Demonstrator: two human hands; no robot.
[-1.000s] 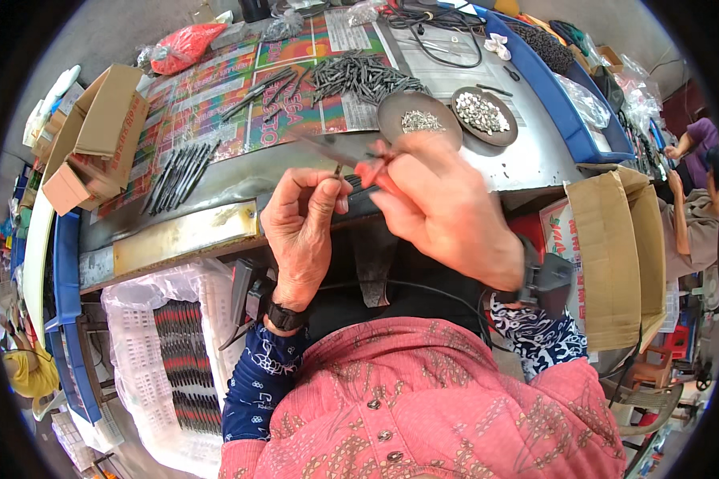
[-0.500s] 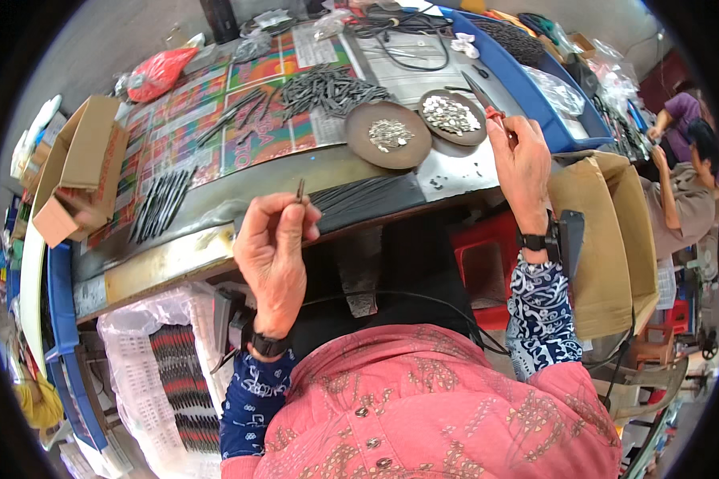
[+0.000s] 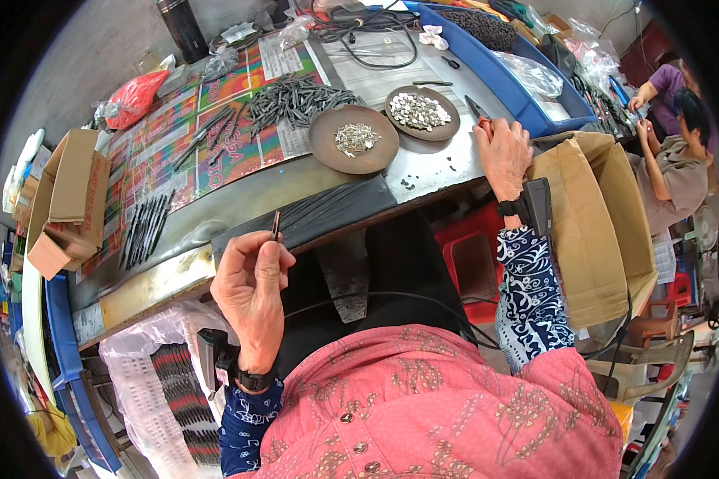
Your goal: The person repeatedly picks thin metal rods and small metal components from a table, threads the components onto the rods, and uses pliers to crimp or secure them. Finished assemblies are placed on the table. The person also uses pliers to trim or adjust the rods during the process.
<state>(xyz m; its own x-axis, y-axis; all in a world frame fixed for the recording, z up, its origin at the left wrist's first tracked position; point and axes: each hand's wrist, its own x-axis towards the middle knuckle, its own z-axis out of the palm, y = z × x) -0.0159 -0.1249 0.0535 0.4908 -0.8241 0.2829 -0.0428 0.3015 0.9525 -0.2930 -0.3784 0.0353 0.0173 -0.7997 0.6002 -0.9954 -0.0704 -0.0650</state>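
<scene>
My left hand (image 3: 252, 279), raised in front of the bench's near edge, pinches a small thin dark stick (image 3: 276, 225) upright between thumb and forefinger. The stick has a coppery tint; its lower end is hidden by the fingers. At the right, my right hand (image 3: 505, 156) is low over the metal bench top, its fingers closed round the red handle of a pointed metal tool (image 3: 474, 107). The tool's grey tip points away and left. Left of it stand a round brown dish of pale flat pieces (image 3: 420, 112) and another dish of thin silvery pins (image 3: 356, 140).
A heap of dark sticks (image 3: 295, 104) lies behind the dishes, and a row of black sticks (image 3: 145, 230) at left. A blue tray (image 3: 527, 100) borders the right side. Cardboard boxes stand at left (image 3: 73, 191) and right (image 3: 583, 231). Two people sit at far right.
My right hand has come down toward the bench with the red-handled tool, whose raised tip is now low. My left hand still pinches the stick. The whole view has shifted slightly.
</scene>
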